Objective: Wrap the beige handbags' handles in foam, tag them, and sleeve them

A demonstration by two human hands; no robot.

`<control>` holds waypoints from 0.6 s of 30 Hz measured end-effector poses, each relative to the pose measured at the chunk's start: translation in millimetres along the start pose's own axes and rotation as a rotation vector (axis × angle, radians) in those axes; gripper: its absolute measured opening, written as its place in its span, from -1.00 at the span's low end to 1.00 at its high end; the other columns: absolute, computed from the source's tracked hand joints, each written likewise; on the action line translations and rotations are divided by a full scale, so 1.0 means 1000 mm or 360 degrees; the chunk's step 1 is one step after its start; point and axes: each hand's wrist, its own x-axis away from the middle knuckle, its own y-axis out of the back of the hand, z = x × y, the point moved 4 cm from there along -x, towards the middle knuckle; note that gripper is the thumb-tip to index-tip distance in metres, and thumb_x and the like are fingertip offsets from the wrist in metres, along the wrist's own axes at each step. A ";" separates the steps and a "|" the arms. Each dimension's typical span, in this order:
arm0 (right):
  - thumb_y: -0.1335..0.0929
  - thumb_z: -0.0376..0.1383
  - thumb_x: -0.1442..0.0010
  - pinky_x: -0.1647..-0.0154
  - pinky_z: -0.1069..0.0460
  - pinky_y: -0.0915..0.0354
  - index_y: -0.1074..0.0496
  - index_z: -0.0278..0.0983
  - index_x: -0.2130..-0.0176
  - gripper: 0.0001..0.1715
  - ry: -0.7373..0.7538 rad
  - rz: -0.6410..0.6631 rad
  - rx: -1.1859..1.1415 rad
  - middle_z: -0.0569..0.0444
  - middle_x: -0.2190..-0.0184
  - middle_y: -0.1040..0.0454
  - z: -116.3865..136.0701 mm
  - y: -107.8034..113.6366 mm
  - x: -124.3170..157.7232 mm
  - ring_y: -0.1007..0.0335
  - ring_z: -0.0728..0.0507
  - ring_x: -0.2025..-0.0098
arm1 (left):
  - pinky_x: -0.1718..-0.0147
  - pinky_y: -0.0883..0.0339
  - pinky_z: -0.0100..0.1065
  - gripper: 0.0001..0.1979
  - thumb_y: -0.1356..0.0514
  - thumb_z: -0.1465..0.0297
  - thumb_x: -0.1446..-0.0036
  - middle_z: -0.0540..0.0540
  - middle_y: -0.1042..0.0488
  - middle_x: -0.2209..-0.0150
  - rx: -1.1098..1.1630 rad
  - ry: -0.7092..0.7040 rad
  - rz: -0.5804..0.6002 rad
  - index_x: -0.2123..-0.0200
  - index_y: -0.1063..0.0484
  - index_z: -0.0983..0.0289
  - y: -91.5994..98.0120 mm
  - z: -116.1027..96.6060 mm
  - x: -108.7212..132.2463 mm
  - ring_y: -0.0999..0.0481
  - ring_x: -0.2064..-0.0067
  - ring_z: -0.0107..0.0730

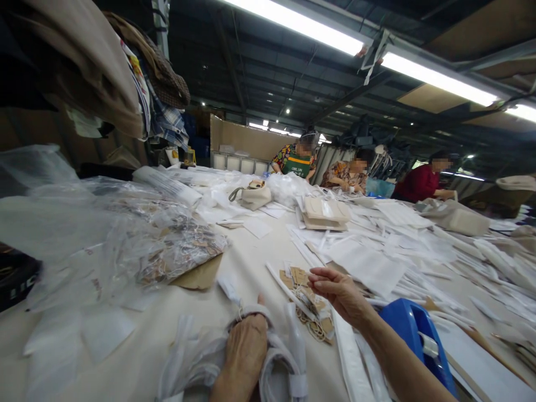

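My left hand (246, 349) reaches in at the bottom centre, closed on a pale grey curved band (251, 309), with most of its fingers hidden. A white tag (228, 290) hangs by a string at the band's far side. More curved pale pieces in clear wrapping (196, 357) lie on both sides of this hand. My right hand (341, 293) is raised palm inward, fingers stretched out and nothing visible in them. Beside its fingertips lies a small heap of brown card tags (299, 276) with looped cream strings (316, 329).
At left, a clear plastic bag (180, 245) holds many stringed tags. A blue tape dispenser (414, 335) stands by my right forearm. Beige bags (326, 209) and white wrapping (368, 262) cover the table beyond. Several people (299, 159) work across it. Clothes (96, 61) hang upper left.
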 end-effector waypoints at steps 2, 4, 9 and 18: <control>-0.55 -0.34 0.39 0.23 0.03 -0.33 -0.53 -0.28 0.42 -0.61 0.0058 -0.0041 0.0046 0.08 0.46 -0.57 -0.004 -0.003 -0.002 -0.45 -0.05 0.39 | 0.06 -0.32 -0.30 -0.42 0.19 0.66 -0.19 0.31 -0.48 0.01 0.0008 -0.0014 -0.0016 -0.28 -0.03 0.31 0.002 -0.001 0.001 -0.51 0.02 -0.21; -0.55 -0.30 0.38 0.27 0.04 -0.31 -0.53 -0.28 0.42 -0.62 0.0109 -0.0060 0.0108 0.08 0.46 -0.57 -0.007 -0.007 -0.003 -0.44 -0.06 0.39 | 0.09 -0.34 -0.32 -0.40 0.18 0.66 -0.19 0.28 -0.51 0.04 0.0027 -0.0013 -0.0040 -0.29 0.00 0.29 0.003 -0.002 0.001 -0.53 0.06 -0.24; -0.54 -0.25 0.33 0.39 0.05 -0.25 -0.53 -0.28 0.49 -0.71 0.0096 0.0055 0.0299 0.11 0.57 -0.52 -0.026 -0.025 -0.006 -0.38 -0.05 0.48 | 0.16 -0.33 -0.48 -0.46 0.16 0.64 -0.21 0.24 -0.54 0.09 0.0050 0.0050 -0.0088 -0.26 -0.09 0.31 0.002 -0.001 0.001 -0.54 0.10 -0.35; -0.53 -0.22 0.32 0.42 0.07 -0.25 -0.48 -0.31 0.55 -0.71 -0.0352 0.0511 0.0265 0.14 0.62 -0.46 -0.077 -0.063 -0.008 -0.33 0.01 0.55 | -0.17 -0.07 -0.48 -0.55 0.14 0.58 -0.25 0.17 -0.46 -0.04 0.0147 -0.0039 -0.0134 -0.10 -0.35 0.30 0.005 -0.006 -0.001 -0.38 -0.11 -0.42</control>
